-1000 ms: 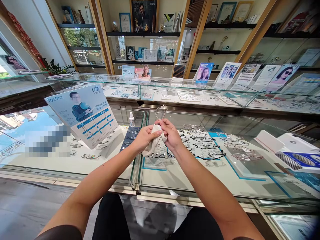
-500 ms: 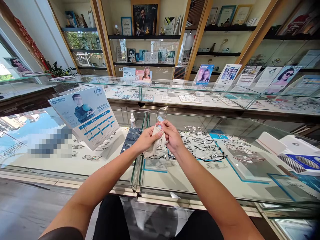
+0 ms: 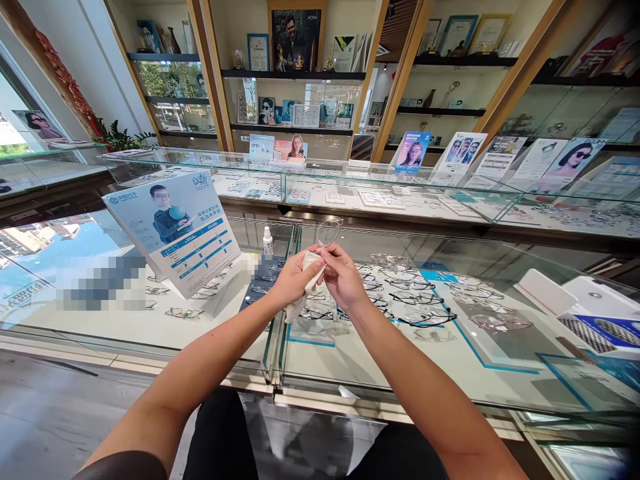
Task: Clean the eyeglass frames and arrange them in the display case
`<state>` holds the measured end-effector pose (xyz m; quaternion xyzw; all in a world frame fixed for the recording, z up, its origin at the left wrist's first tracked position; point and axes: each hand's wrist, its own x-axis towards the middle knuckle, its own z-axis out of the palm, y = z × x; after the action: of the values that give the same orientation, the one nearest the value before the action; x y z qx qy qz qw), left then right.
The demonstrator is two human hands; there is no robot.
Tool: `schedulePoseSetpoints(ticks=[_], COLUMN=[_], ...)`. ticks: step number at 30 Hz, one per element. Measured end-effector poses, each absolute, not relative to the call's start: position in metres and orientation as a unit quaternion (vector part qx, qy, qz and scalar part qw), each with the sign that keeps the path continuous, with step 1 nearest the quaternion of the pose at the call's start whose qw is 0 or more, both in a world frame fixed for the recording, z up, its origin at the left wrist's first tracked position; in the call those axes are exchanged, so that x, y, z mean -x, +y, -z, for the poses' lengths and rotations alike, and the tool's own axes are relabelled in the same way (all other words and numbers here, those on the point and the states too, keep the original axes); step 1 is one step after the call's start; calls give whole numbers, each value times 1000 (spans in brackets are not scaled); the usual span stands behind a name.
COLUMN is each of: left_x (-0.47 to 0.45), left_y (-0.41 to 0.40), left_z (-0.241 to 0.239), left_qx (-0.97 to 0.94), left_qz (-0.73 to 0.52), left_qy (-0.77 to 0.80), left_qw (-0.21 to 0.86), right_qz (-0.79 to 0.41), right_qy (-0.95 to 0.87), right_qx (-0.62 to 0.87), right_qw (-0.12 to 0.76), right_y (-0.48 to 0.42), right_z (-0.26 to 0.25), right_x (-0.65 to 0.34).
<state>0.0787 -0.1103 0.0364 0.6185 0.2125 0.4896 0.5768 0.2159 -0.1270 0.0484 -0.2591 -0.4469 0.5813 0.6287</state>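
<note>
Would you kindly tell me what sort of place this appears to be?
Most likely an optician's or eyewear shop: rows of spectacle frames lie inside the glass display case, and a sunglasses poster stands beyond it.

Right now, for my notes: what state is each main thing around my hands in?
Left hand: closed on the cloth
Right hand: pinching the round-rimmed glasses
Cloth: bunched, one end hanging
Round-rimmed glasses: held up, one rim clearly showing
White bottle: upright
Display sign: propped up, leaning
</note>
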Motion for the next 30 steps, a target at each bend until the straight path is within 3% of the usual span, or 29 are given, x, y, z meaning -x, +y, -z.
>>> schedulePoseSetpoints(ticks=[25,30], left_x=[-76,-73], left_y=[-109,-103], left_z=[-34,-37], left_qx=[-599,-671], left_qz=[-473,-479], left_qy=[270,273], left_qw=[587,496], right_qz=[-615,-602], right_qy=[-426,-429], right_qx=[265,261], right_qw=[609,621], right_y=[-125,-122], right_z=[-45,-48], right_x=[-217,-221])
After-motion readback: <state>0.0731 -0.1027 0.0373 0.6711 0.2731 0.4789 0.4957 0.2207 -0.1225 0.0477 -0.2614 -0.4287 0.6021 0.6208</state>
